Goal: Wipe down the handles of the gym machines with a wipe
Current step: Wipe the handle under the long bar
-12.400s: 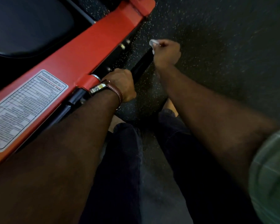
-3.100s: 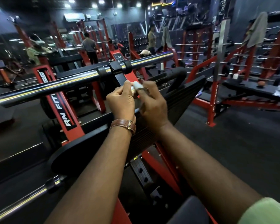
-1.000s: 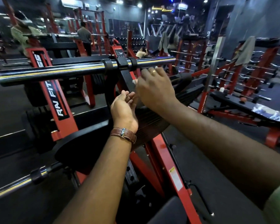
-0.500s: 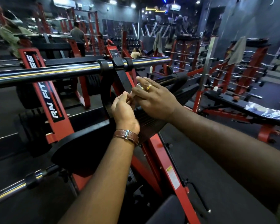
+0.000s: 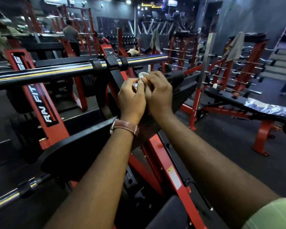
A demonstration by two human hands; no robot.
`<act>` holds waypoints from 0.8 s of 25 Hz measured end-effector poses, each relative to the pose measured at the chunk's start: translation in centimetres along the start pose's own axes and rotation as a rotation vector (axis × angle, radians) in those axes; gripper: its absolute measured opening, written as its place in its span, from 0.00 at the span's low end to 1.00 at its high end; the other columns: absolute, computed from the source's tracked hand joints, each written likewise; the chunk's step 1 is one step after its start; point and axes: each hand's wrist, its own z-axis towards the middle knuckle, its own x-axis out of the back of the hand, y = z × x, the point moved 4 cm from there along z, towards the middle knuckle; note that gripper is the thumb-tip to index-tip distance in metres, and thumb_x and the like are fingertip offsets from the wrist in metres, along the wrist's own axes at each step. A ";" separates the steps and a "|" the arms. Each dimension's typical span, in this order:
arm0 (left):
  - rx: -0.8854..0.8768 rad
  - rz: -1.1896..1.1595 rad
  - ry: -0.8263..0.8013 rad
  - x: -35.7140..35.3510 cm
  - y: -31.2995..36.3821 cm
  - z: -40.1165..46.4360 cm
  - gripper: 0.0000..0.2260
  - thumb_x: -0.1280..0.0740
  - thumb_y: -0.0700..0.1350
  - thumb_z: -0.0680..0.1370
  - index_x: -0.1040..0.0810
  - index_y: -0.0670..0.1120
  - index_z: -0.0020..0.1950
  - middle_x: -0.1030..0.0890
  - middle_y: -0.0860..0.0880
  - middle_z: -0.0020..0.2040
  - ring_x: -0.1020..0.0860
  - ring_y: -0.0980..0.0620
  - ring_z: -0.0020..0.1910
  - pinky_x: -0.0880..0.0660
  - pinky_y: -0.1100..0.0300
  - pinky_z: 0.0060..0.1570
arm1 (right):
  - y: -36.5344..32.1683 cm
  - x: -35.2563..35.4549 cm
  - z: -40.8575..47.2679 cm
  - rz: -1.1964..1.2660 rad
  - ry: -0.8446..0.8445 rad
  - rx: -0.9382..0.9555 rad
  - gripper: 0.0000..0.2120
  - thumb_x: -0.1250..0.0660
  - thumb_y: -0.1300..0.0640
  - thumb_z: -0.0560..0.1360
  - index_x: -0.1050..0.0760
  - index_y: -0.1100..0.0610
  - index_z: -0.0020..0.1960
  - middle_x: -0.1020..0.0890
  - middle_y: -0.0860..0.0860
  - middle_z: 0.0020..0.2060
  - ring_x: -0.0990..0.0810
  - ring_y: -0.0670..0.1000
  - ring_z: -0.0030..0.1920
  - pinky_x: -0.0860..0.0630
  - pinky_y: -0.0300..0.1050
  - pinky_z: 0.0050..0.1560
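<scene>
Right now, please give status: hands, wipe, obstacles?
Left hand and right hand both pinch the wipe. Wipe off the chrome bar. Nothing between.

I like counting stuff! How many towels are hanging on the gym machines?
2. One grey towel hangs on the red rack at the right. Another towel hangs on a rack farther back, near the middle. Others could be hidden in the dark, crowded background.

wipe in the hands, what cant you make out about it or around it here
- Wipe, head view: only a white edge shows; the left hand and right hand cover the rest.
- Chrome bar: left end cut by the frame edge.
- Warning sticker: print too small.
</scene>
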 end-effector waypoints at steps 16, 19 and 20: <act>-0.377 1.015 -0.336 0.1 3.7 2.3 0.21 0.48 0.54 0.85 0.24 0.41 0.50 0.20 0.38 0.48 0.22 0.33 0.47 0.26 0.48 0.41 | 9.7 3.9 5.5 -0.077 0.028 -0.328 0.14 0.35 0.65 0.65 0.15 0.60 0.47 0.15 0.54 0.43 0.17 0.56 0.46 0.21 0.46 0.49; -0.540 1.238 -0.489 -0.6 4.3 2.5 0.22 0.46 0.63 0.82 0.29 0.43 0.51 0.24 0.44 0.42 0.21 0.36 0.46 0.34 0.52 0.35 | 6.3 2.1 3.0 0.027 0.042 -0.166 0.18 0.34 0.70 0.63 0.15 0.60 0.50 0.15 0.53 0.48 0.17 0.52 0.50 0.21 0.43 0.53; -0.577 1.309 -0.519 -1.1 4.5 2.6 0.21 0.43 0.62 0.82 0.29 0.43 0.53 0.24 0.46 0.43 0.20 0.38 0.46 0.35 0.53 0.34 | 4.5 1.5 1.4 0.104 -0.013 -0.067 0.20 0.35 0.73 0.63 0.16 0.61 0.52 0.15 0.54 0.51 0.17 0.50 0.51 0.21 0.40 0.55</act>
